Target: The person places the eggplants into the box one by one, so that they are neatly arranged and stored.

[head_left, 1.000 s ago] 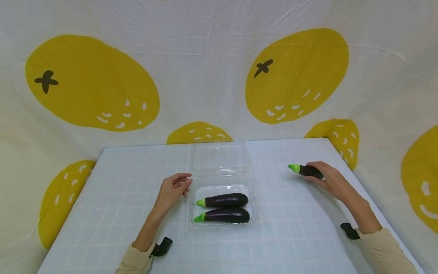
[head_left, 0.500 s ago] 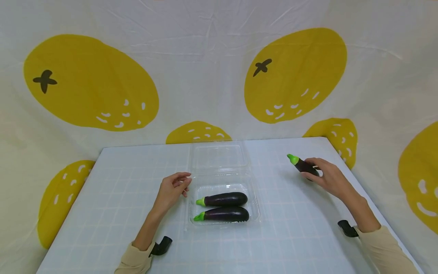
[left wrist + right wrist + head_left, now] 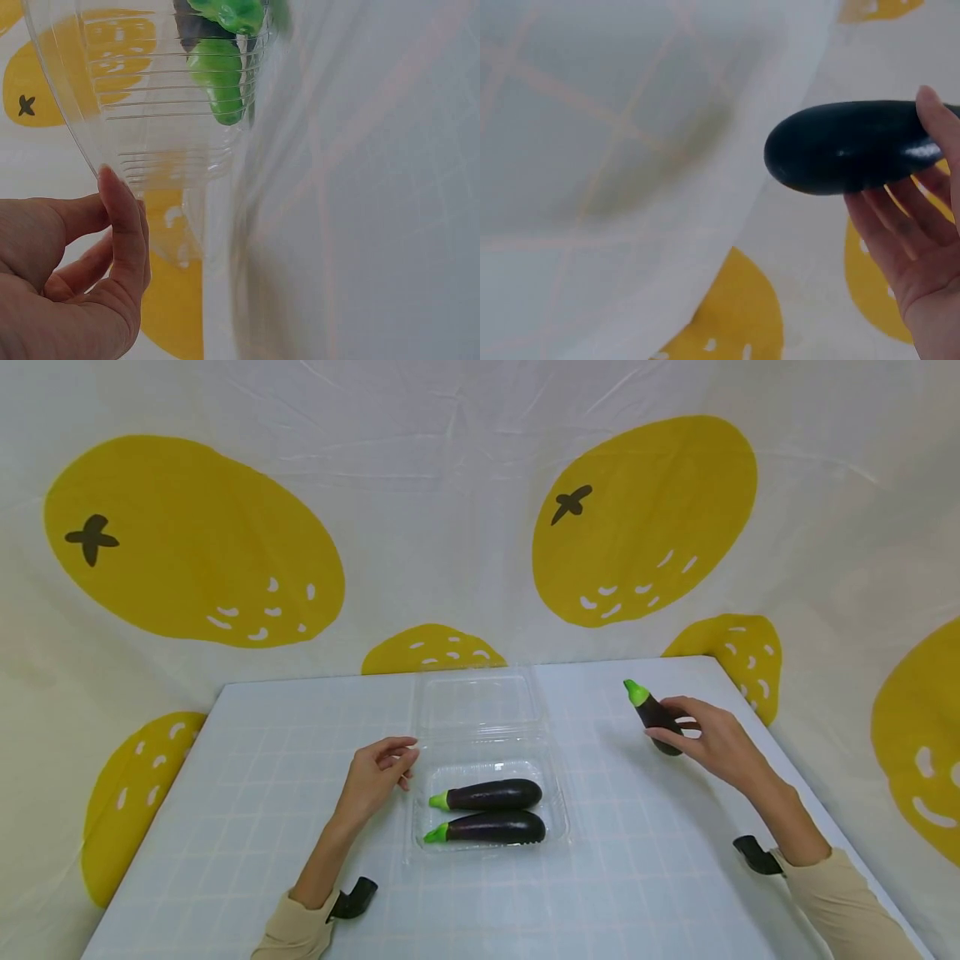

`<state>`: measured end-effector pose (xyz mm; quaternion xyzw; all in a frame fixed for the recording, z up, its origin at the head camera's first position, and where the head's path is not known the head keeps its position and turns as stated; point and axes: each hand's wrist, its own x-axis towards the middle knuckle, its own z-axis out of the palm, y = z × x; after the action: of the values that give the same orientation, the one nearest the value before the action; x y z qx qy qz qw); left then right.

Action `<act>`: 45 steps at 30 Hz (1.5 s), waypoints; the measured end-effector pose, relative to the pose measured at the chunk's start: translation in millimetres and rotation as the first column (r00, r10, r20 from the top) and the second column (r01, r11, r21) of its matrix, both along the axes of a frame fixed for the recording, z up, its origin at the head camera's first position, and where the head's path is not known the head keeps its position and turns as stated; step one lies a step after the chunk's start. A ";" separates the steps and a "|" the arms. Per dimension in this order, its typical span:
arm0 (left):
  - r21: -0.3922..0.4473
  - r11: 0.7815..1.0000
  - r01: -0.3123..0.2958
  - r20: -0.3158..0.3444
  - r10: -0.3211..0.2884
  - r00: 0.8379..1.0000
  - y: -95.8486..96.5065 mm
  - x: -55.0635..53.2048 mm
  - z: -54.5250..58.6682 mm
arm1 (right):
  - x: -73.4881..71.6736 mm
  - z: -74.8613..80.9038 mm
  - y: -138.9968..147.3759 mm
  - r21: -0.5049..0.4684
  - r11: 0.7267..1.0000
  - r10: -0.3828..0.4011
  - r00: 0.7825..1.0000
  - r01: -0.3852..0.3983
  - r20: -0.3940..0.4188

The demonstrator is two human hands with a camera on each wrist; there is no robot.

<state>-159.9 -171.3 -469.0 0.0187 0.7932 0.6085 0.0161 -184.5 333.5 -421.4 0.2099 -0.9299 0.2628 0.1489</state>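
My right hand (image 3: 712, 739) holds an eggplant (image 3: 655, 719) above the table's right side, green stem tilted up and away. In the right wrist view, thumb and fingers grip the dark eggplant (image 3: 840, 148) from both sides, its rounded end sticking out. A clear plastic clamshell box (image 3: 558, 827) lies with its lid (image 3: 480, 703) folded back. Inside its base, a far eggplant (image 3: 498, 795) and a near eggplant (image 3: 495, 827) lie side by side, stems left. My left hand (image 3: 375, 777) pinches the box's left rim, and the left wrist view shows the fingertips (image 3: 112, 187) at that edge.
The table (image 3: 285, 760) has a pale checked cover. Behind it hangs a white cloth (image 3: 442, 543) printed with large yellow fruit. Black wrist cameras sit on both sleeves, the left camera (image 3: 355, 898) and the right camera (image 3: 757, 856).
My right hand has raised the eggplant and shifted it slightly left, turning its stem from pointing left to pointing up. The left hand and the box have stayed in place.
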 end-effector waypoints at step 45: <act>0.022 1.000 -0.001 0.004 0.001 1.000 -0.2 0.5 0.6 | -3.8 25.2 -100.2 -0.248 0.952 0.203 0.977 -0.181 0.066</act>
<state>-159.4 -171.5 -468.5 0.0174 0.7865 0.6172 0.0173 -188.3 233.3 -396.2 0.2678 -0.8722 0.3959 0.1044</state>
